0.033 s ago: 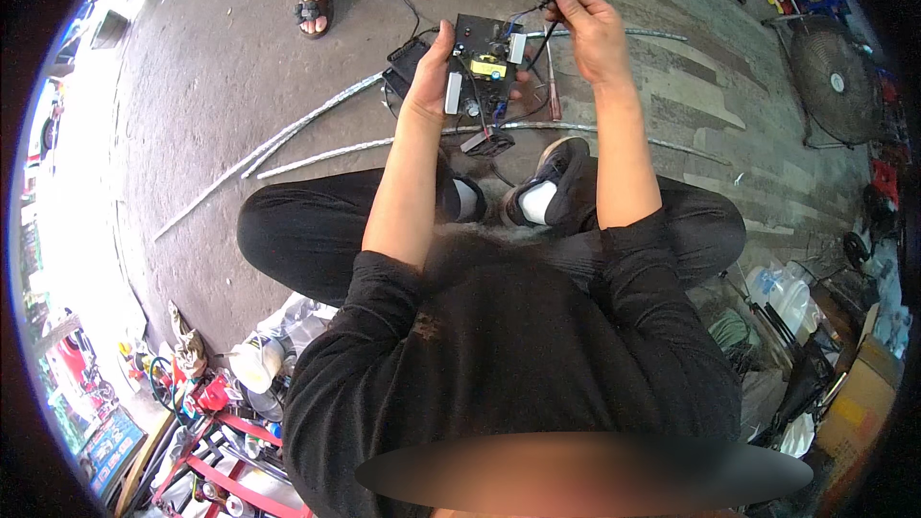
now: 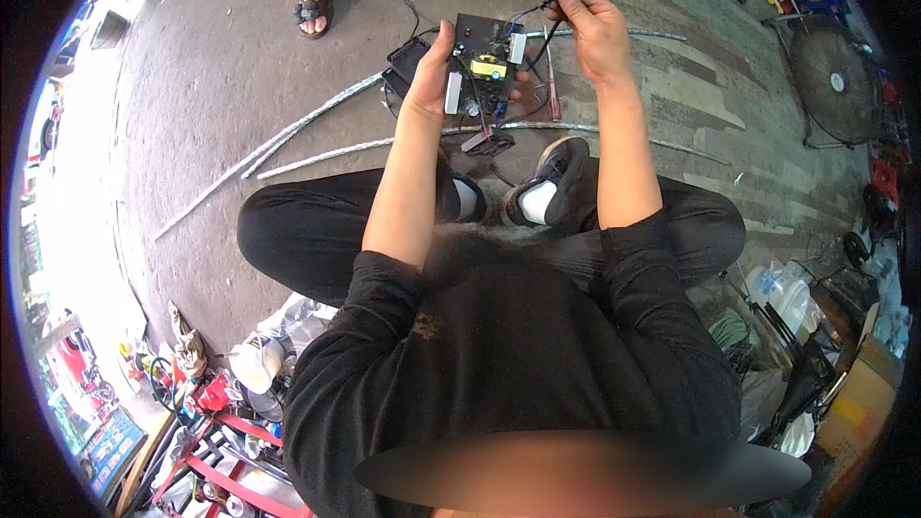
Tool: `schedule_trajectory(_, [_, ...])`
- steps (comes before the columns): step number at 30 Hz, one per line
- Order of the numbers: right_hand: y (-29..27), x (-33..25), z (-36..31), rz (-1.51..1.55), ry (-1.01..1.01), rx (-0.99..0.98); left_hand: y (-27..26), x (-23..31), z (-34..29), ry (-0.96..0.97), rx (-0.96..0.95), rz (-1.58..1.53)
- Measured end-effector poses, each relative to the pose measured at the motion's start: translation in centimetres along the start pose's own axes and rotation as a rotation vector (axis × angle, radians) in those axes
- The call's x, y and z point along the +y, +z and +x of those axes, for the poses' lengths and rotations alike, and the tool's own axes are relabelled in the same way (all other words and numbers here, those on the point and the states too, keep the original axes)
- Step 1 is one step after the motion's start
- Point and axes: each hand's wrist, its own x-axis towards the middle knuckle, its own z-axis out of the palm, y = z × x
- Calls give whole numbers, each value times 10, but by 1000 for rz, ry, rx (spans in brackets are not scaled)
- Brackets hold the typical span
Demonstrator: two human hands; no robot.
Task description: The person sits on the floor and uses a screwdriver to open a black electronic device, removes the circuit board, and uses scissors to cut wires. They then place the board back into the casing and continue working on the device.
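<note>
- The left hand (image 2: 436,72) is closed around the left edge of a circuit board (image 2: 484,62), with the thumb on top of it and the fingers under it, and holds it up above the floor, in front of the knees.
- The right hand (image 2: 593,27) is pinched shut on the end of a thin black wire (image 2: 545,38); the wire runs down from the fingertips to the right side of the board.
- The board is dark and almost flat. It carries a yellow part near the middle, a white block at the left edge and a small black piece hanging from its lower edge.
- Under the board, on the floor, lies a black box (image 2: 403,62) with a black cable going away from it.
- Two long grey metal strips (image 2: 317,139) lie on the concrete floor (image 2: 221,77), on the left of the legs.
- The person sits cross-legged, and one dark shoe (image 2: 556,168) with a white sock shows between the arms.
- Feet in sandals (image 2: 315,2) of another person stand at the top.
- A round fan (image 2: 837,82) lies far to the right.
</note>
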Motion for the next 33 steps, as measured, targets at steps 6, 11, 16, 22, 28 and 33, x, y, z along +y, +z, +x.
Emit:
schedule_trajectory(6, [-10, -4, -1, -73, -8, 82, 5, 1, 3, 26, -16, -34])
schedule_trajectory(11, [-13, 7, 2, -141, 119, 89, 3, 4, 1, 50, 36, -37])
schedule_trajectory(16, [-6, 28, 1, -213, 116, 137, 6, 2, 3, 80, 9, -46])
schedule_trajectory(22, [-2, 17, -5, -512, 116, 54, 20, 9, 4, 204, 20, -121])
schedule_trajectory(28, [25, -23, -18, -491, 396, -430, 1, 15, 2, 263, 11, -66])
schedule_trajectory(33, [28, -50, -23, -521, 368, -593, 9, 20, 0, 288, -4, -78])
